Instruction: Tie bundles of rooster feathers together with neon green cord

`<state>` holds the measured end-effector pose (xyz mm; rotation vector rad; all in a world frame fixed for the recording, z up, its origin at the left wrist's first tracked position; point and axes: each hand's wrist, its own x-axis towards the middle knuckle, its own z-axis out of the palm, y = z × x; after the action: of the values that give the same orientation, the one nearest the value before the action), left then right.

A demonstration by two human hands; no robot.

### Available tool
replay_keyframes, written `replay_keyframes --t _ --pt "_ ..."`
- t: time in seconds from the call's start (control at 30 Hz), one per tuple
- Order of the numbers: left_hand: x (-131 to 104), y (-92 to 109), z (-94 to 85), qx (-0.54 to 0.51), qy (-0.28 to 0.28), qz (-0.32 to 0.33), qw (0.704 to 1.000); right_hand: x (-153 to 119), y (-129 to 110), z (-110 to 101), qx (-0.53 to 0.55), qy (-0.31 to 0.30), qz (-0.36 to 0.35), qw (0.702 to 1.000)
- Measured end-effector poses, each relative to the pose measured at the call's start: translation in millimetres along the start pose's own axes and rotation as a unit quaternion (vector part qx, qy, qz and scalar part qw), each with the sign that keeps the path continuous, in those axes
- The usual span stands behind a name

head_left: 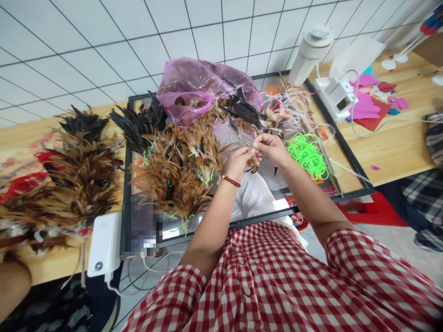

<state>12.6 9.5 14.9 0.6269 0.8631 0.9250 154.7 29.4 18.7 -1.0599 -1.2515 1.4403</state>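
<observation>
Over the glass-topped frame, my left hand (242, 161) and my right hand (272, 148) meet with their fingertips touching. Both are closed in a pinch around small brown feathers (255, 169), whose ends show partly below the fingers; how many cannot be made out. To the left of my hands lies a big pile of brown feather bunches (180, 170), some tied with bright green bands. A heap of green elastic bands (307, 156) lies right of my right forearm. Behind my hands, a pink plastic bag (211, 78) holds more feathers, with black feathers (246, 108) at its mouth.
Black feather bunches (141, 121) lie at the frame's left back corner. Further left are more feather bunches (79, 170) and a white power bank (104, 244). At the right are pale plastic strips (290, 108), a white bottle (309, 55) and a power strip (334, 99). Other people sit on both sides.
</observation>
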Motion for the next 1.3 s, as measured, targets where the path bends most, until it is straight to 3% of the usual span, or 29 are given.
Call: replay_keyframes --t 0.17,0.27,0.3,0.4,0.5,0.6,0.67,0.73,0.87,0.93,1.07,1.17,1.3 --pt "0 -1 3.1 0.02 0.046 0.007 0.999 1 3 -1 -0.04 0.019 -0.012 0.999" --pt "1 0 3.6 0.012 0.086 0.017 0.996 11 -1 -26 -0.178 0.073 -0.078 0.978" --pt "1 1 3.5 -0.002 0.094 0.02 0.995 16 -2 -39 -0.247 0.103 -0.108 0.957" --pt "1 5 2.5 -0.045 0.102 0.023 0.994 36 -5 -82 -0.451 0.191 -0.151 0.858" --pt "1 8 1.4 -0.062 0.103 0.021 0.992 51 -4 -112 -0.563 0.166 -0.161 0.793" --pt "3 7 1.0 -0.072 0.1 0.024 0.992 51 -6 -119 -0.622 0.158 -0.156 0.751" --pt "6 4 1.5 -0.075 0.095 0.033 0.992 44 -12 -111 -0.626 0.179 -0.16 0.742" --pt "12 -1 2.5 -0.074 0.097 0.053 0.991 34 -17 -94 -0.587 0.191 -0.175 0.767" --pt "28 -10 5.8 -0.088 0.13 0.1 0.983 20 -15 -45 -0.397 0.109 -0.144 0.9" --pt "36 -13 7.1 -0.102 0.162 0.12 0.974 19 -9 -23 -0.308 0.066 -0.112 0.942" --pt "52 -14 6.2 -0.11 0.19 0.14 0.965 20 -1 -7 -0.243 0.065 -0.078 0.965" --pt "59 -13 1.8 -0.097 0.195 0.141 0.966 19 -1 -10 -0.223 0.077 -0.068 0.969" --pt "64 -13 -4.8 -0.062 0.167 0.157 0.971 14 -2 -15 -0.229 0.043 -0.046 0.971"
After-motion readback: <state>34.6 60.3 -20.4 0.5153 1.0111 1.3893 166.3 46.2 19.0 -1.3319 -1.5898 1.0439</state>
